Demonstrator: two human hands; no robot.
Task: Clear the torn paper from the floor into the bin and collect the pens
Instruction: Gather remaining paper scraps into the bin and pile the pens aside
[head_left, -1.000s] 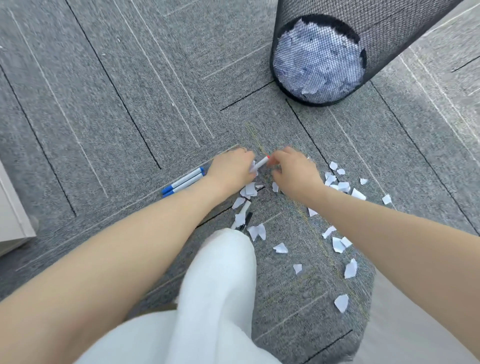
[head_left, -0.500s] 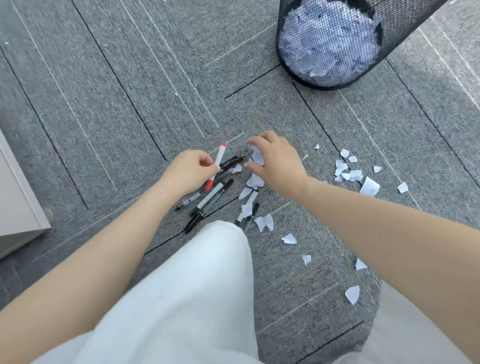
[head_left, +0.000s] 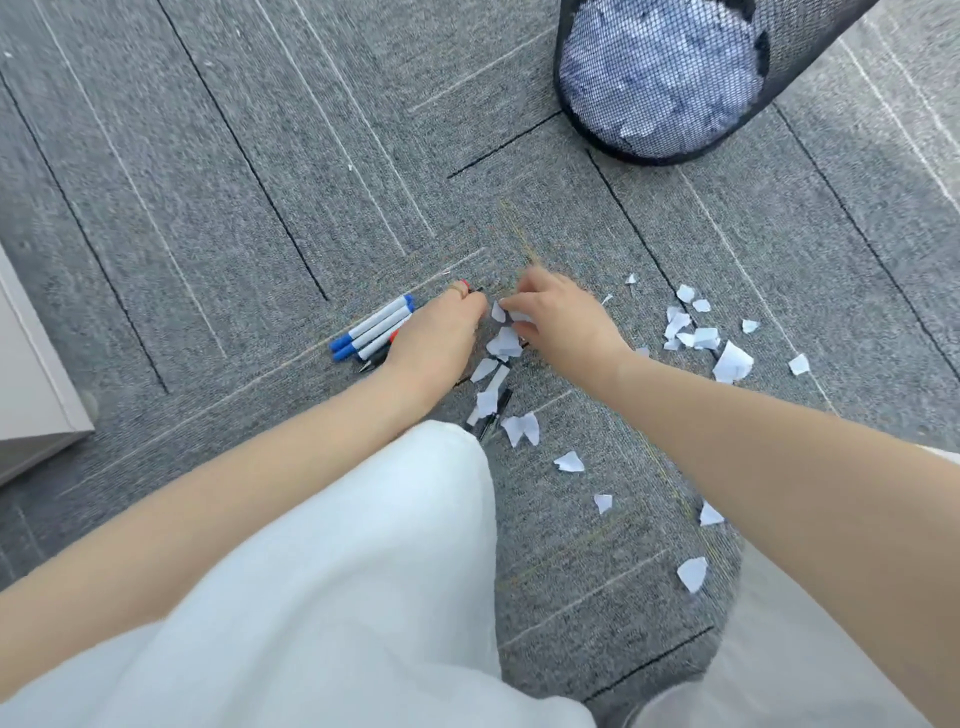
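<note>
Near the centre of the frame, the left hand (head_left: 436, 332) lies knuckles up on the grey carpet tiles (head_left: 218, 208), fingers curled round a bundle of white pens with blue, red and black caps (head_left: 375, 327) whose ends stick out to its left. Just beside it to the right, the right hand (head_left: 558, 319) reaches down with bent fingers and pinches a torn white paper scrap (head_left: 497, 312). More torn white paper pieces (head_left: 696, 332) lie scattered right and below, and one black pen (head_left: 493, 410) lies partly under scraps below the hands. The black wire-mesh bin (head_left: 779, 83), holding crumpled paper, stands at upper right. White trouser legs (head_left: 337, 571) fill the bottom.
</note>
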